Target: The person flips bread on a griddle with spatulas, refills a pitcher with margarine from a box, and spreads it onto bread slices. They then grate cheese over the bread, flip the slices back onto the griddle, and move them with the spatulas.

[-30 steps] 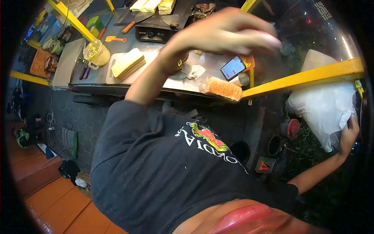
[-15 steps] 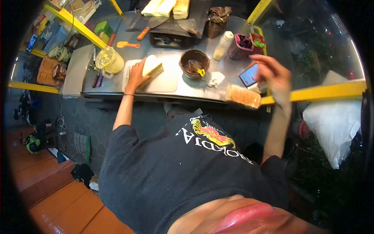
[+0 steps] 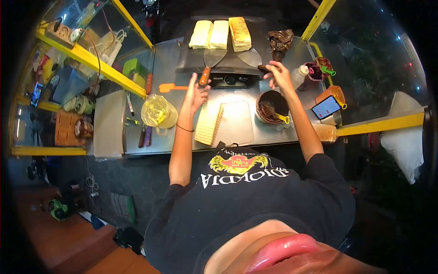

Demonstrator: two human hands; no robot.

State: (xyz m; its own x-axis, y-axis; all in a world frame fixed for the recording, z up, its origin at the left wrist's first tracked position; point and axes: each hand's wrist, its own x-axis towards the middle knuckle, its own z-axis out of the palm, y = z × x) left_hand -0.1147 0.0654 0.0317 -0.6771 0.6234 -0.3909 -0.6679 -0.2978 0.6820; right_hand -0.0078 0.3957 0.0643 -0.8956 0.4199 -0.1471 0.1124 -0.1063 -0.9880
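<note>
My left hand [image 3: 196,93] is lifted over the steel counter with its fingers spread, just below the orange handle of a spatula [image 3: 211,61] that lies on the griddle [image 3: 255,41]. My right hand [image 3: 278,75] hovers with loose fingers at the dark handle of a second spatula [image 3: 252,58]. Three slabs of bread [image 3: 219,34] lie on the griddle, the right one toasted brown. A stack of bread slices [image 3: 209,123] rests on the white cutting board [image 3: 237,123] between my arms.
A brown bowl of chocolate spread [image 3: 272,106] with a yellow spoon stands under my right wrist. A phone [image 3: 326,107], small tubs and a bottle [image 3: 299,75] crowd the right end. A yellow jug [image 3: 157,112] and knives [image 3: 145,136] lie at the left. Yellow frame bars edge the cart.
My left hand came off the bread stack and rose toward the orange-handled spatula. My right hand swung in from the phone side to the griddle. The view shifted to centre on the counter.
</note>
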